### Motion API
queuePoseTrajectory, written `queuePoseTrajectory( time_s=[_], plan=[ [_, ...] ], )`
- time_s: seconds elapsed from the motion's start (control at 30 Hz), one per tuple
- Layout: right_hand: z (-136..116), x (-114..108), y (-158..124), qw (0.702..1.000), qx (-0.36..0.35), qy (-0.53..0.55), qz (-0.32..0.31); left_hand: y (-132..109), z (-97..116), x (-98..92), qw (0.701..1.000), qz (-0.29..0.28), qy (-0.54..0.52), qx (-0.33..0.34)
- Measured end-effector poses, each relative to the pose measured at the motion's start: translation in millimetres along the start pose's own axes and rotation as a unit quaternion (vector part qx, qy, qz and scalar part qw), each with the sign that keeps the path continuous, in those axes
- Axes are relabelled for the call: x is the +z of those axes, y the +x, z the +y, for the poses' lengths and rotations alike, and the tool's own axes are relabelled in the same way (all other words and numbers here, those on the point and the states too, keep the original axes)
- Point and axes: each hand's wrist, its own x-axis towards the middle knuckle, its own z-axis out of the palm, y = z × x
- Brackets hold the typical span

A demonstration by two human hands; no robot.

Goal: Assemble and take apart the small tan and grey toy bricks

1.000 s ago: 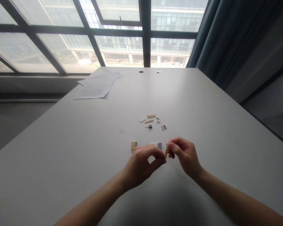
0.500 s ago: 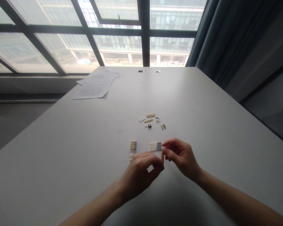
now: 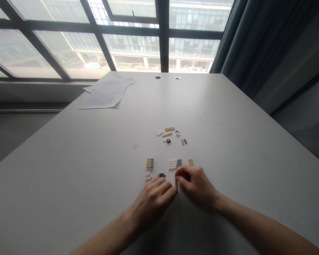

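Observation:
My right hand (image 3: 195, 186) pinches a thin tan brick strip (image 3: 176, 185), held upright just above the white table (image 3: 95, 148). My left hand (image 3: 152, 200) lies low beside it, its fingertips pressed against the strip. Just beyond the hands lie a cream and grey plate (image 3: 175, 164), a small tan piece (image 3: 190, 161), a tan and grey plate (image 3: 150, 163), a white piece (image 3: 148, 176) and a small dark piece (image 3: 161, 175).
A cluster of several small tan, white and dark bricks (image 3: 171, 135) lies farther out at mid-table. Sheets of paper (image 3: 106, 94) sit at the far left near the window. Two round holes (image 3: 158, 77) mark the far edge. A dark curtain (image 3: 255, 46) hangs at right.
Both hands have come down and toward me with the strip, uncovering the plates and small pieces behind them. The strip has turned from tilted to upright.

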Motion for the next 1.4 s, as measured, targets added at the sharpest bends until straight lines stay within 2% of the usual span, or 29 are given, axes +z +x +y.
queuePoseTrajectory(
  time_s=[0.17,0.27,0.53,0.67,0.87,0.93,1.0,1.2,1.3,1.4],
  plan=[
    [1.2,5.9,-0.3,0.995,-0.034,-0.089,0.013,-1.6,-2.8,2.0,0.998,0.001,0.052,0.036],
    [4.0,9.0,0.2,0.991,-0.065,-0.117,0.013,-0.3,-1.1,3.1,0.997,-0.005,0.066,0.035],
    [8.8,9.7,-2.8,0.991,-0.098,-0.082,0.044,2.1,-1.0,1.6,0.996,0.005,0.084,0.021],
    [10.2,3.8,-1.2,0.989,-0.1,-0.055,0.099,0.2,-0.3,2.7,0.996,0.003,0.086,0.024],
    [21.2,-19.1,12.5,0.965,-0.067,-0.028,0.253,9.5,-2.9,-5.7,0.998,0.047,0.035,-0.014],
    [27.8,-24.8,17.8,0.954,-0.05,-0.01,0.295,19.6,-16.5,-12.2,0.997,0.051,0.044,-0.034],
    [33.2,-27.3,22.0,0.948,-0.034,0.015,0.317,33.9,-39.6,-18.6,0.994,0.045,0.07,-0.068],
    [35.4,-25.9,25.7,0.952,-0.015,0.051,0.3,85.0,-123.6,-23.0,0.96,-0.002,0.091,-0.266],
    [34.0,-26.0,26.0,0.954,-0.014,0.055,0.294,101.4,-143.1,-16.2,0.956,-0.026,0.08,-0.281],
    [34.4,-26.4,26.4,0.955,-0.009,0.062,0.289,109.2,-146.1,-8.0,0.958,-0.048,0.067,-0.276]
  ],
)
